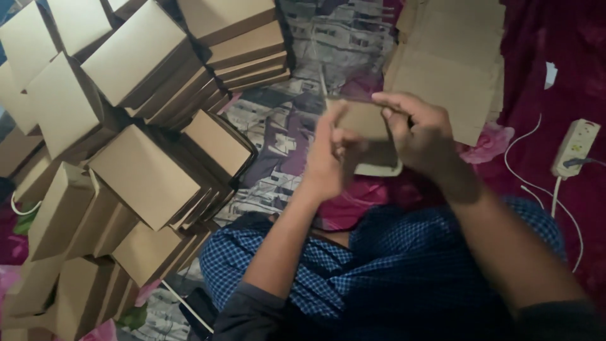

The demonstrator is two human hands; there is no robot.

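Note:
Both hands hold one small brown cardboard box (368, 120) in front of me, above my lap. My left hand (329, 155) grips its left end with the thumb up along the side. My right hand (418, 132) covers its right end from above, fingers curled over the top edge. The box's lower part is hidden behind my fingers. My legs under blue checked cloth (391, 259) lie below.
A big heap of folded brown cardboard boxes (145, 177) fills the left side. A stack of flat cardboard sheets (451, 63) lies at the top right. A white power strip (574, 146) with cables sits at the right on red floral cloth (555, 38). Newspaper (278, 132) covers the middle.

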